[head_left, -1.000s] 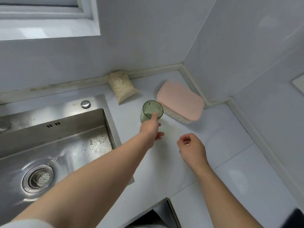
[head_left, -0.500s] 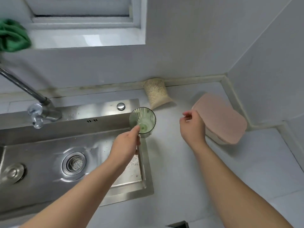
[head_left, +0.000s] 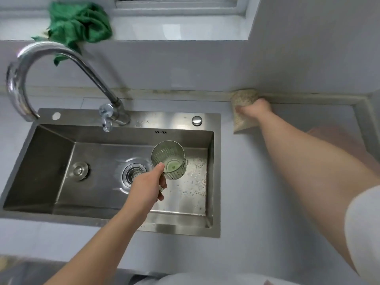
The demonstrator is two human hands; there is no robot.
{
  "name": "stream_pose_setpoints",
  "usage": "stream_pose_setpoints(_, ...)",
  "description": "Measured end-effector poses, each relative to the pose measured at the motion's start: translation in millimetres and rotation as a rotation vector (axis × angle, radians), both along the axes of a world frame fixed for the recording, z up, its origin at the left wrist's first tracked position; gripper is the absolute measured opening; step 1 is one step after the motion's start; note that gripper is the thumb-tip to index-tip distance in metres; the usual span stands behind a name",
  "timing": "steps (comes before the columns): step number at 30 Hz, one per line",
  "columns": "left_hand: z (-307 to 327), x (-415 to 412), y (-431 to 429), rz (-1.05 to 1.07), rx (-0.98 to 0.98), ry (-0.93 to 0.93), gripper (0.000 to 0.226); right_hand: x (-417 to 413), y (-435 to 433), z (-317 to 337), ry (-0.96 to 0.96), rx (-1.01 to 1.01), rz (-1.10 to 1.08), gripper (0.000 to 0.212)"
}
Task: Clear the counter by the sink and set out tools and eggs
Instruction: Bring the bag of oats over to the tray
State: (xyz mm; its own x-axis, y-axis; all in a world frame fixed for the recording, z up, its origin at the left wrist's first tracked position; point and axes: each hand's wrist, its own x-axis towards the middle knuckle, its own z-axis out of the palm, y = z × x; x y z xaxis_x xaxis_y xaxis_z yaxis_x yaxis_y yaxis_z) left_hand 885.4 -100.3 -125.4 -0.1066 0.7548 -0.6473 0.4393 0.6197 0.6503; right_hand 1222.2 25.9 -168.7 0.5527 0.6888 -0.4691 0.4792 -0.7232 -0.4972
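My left hand (head_left: pixel 147 187) grips a ribbed green glass cup (head_left: pixel 169 160) by its rim and holds it over the steel sink (head_left: pixel 115 202), right of the drain; a little pale liquid lies in the bottom. My right hand (head_left: pixel 255 109) is closed on a clear bag of pale grains (head_left: pixel 244 112) that leans against the back wall, right of the sink. A pink-lidded container (head_left: pixel 337 138) lies blurred on the counter behind my right forearm, partly hidden.
A curved chrome tap (head_left: pixel 61 58) arches over the sink's left half. A green cloth (head_left: pixel 80 24) sits on the window sill above. Food specks dot the sink floor (head_left: pixel 195 177). The grey counter (head_left: pixel 257 202) runs right to the wall corner.
My left hand has carried the green cup from the counter to above the sink. My right hand has reached back and closed on the grain bag. The view has swung left.
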Motion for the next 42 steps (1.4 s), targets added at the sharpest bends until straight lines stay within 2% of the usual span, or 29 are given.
stream_pose_setpoints(2, -2.7, -5.1, 0.2, 0.021, -0.008, 0.026, 0.053, 2.1, -0.7, -3.7, 0.079, -0.014, -0.089, 0.067)
stream_pose_setpoints(6, -3.3, -9.8, 1.2, 0.044, -0.016, 0.013, 0.052, 10.6, -6.3, -27.2, 0.22, 0.047, -0.238, 0.098)
stream_pose_setpoints(8, -1.3, -11.5, -0.3, 0.037, -0.009, 0.016, 0.053, 15.3, -13.7, -43.0, 0.263, 0.114, -0.301, 0.097)
stream_pose_setpoints(12, 5.1, -10.8, -2.6, 0.002, 0.0, 0.0, 0.053, -9.1, -49.8, -21.9, 0.38, 0.299, -0.473, 0.089)
stream_pose_setpoints(15, 8.6, -6.3, 0.5, -0.048, 0.007, -0.034, 0.052, -23.5, -82.1, -12.9, 0.437, 0.46, -0.49, 0.082)
stream_pose_setpoints(21, 16.4, 4.2, 8.4, -0.21, 0.041, -0.127, 0.052, -57.2, -164.6, 23.8, 0.622, 0.663, -0.53, 0.09)
stream_pose_setpoints(25, 29.3, 11.3, -6.3, -0.38, 0.081, -0.131, 0.053, -87.7, -228.6, 52.7, 0.595, 0.801, -0.617, 0.068)
stream_pose_setpoints(28, 38.9, 9.1, -30.2, -0.568, 0.087, -0.167, 0.053, -117.6, -287.4, 74.1, 0.507, 0.904, -0.765, 0.058)
stream_pose_setpoints(36, 77.3, 7.6, -127.9, -1.053, 0.123, -0.255, 0.051, -208.1, -452.3, 114.5, 0.2, 1.044, -1.067, 0.057)
stream_pose_setpoints(42, 105.6, 15.1, -254.9, -1.486, 0.11, -0.34, 0.053, -285.5, -613.5, 146.1, -0.096, 1.086, -1.457, 0.066)
